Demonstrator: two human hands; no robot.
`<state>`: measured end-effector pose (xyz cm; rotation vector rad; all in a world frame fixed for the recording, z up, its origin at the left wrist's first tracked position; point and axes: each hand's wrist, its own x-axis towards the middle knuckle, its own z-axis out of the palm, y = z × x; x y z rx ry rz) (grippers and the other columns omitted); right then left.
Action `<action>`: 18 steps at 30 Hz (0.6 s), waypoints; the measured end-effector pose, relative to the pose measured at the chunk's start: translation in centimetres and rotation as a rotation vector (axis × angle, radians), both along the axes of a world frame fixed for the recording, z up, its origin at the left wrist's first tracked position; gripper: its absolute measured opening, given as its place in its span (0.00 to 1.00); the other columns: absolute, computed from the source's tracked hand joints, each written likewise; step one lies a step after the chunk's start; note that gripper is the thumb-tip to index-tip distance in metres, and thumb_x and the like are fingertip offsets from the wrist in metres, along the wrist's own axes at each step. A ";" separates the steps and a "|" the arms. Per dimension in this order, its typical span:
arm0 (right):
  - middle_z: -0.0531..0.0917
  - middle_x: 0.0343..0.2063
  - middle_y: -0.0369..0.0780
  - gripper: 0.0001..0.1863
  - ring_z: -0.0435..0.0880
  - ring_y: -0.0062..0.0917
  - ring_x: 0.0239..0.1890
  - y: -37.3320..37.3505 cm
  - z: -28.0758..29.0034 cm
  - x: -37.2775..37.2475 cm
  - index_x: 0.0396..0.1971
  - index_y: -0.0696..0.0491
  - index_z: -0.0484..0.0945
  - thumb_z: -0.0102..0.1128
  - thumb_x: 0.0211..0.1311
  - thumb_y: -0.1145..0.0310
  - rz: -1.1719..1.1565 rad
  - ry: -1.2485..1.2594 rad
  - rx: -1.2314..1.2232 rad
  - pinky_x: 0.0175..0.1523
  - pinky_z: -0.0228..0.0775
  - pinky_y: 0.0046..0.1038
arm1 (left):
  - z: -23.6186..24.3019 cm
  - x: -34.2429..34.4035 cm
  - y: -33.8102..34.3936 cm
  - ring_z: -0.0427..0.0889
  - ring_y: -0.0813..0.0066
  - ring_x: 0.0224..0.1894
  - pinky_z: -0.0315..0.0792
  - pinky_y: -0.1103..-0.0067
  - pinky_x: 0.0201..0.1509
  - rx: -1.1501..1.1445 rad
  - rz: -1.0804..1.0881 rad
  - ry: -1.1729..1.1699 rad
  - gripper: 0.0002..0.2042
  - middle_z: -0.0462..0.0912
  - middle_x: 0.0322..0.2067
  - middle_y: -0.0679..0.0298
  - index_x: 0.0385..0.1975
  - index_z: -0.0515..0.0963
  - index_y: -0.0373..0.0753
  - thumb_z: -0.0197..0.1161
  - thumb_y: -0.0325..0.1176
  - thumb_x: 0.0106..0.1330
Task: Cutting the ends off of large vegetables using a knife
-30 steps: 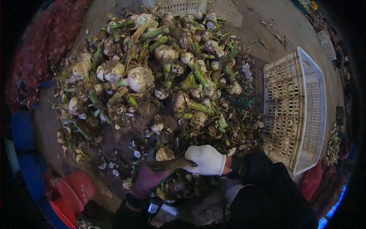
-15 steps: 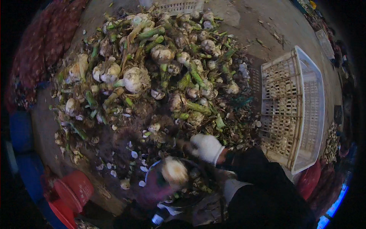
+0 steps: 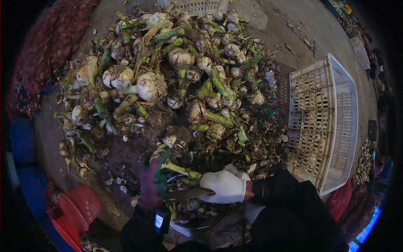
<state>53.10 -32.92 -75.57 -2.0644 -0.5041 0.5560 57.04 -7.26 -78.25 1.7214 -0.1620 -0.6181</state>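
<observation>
My left hand (image 3: 153, 182), in a purple and green glove, is closed on a garlic plant, whose green stem (image 3: 181, 169) sticks out to the right. The bulb end is mostly hidden by the glove. My right hand (image 3: 224, 187), gloved in white, grips a knife; its dark blade (image 3: 184, 193) points left, just below the stem. Both hands are over a round basin (image 3: 171, 179) holding garlic bulbs (image 3: 193, 204). A large heap of untrimmed garlic (image 3: 147, 87) with stalks lies beyond them.
At the right, a white plastic crate (image 3: 310, 122) lies tilted on its side. Another pale crate (image 3: 199, 6) stands behind the heap. A red plastic stool (image 3: 82, 206) is at lower left, near blue objects (image 3: 25, 145). Red mesh sacks (image 3: 50, 50) are piled far left.
My left hand has moved up and left; the pale bulb at it no longer shows, and a green stem does. My right hand has come down slightly, with the knife blade now plainly visible.
</observation>
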 end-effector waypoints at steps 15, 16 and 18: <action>0.79 0.25 0.49 0.16 0.80 0.45 0.31 -2.9 -6.5 -1.1 0.30 0.58 0.78 0.63 0.54 0.58 -0.249 0.096 -0.225 0.37 0.72 0.39 | 5.5 -3.8 -1.7 0.76 0.54 0.53 0.71 0.65 0.56 0.175 -0.655 0.351 0.34 0.73 0.53 0.48 0.61 0.62 0.35 0.66 0.44 0.57; 0.79 0.25 0.49 0.17 0.79 0.46 0.32 -2.7 -6.2 -1.1 0.30 0.58 0.78 0.62 0.55 0.57 -0.261 0.114 -0.197 0.38 0.72 0.40 | 5.0 -3.5 -2.1 0.75 0.54 0.54 0.71 0.65 0.56 0.245 -0.768 0.248 0.35 0.74 0.53 0.48 0.61 0.62 0.35 0.66 0.44 0.57; 0.79 0.26 0.49 0.18 0.79 0.46 0.33 -1.4 -6.0 0.7 0.31 0.57 0.77 0.61 0.56 0.55 -0.245 0.132 -0.091 0.40 0.71 0.41 | 5.6 -2.8 -1.4 0.75 0.54 0.55 0.70 0.65 0.57 0.504 -0.696 0.187 0.35 0.74 0.53 0.48 0.62 0.61 0.34 0.66 0.44 0.57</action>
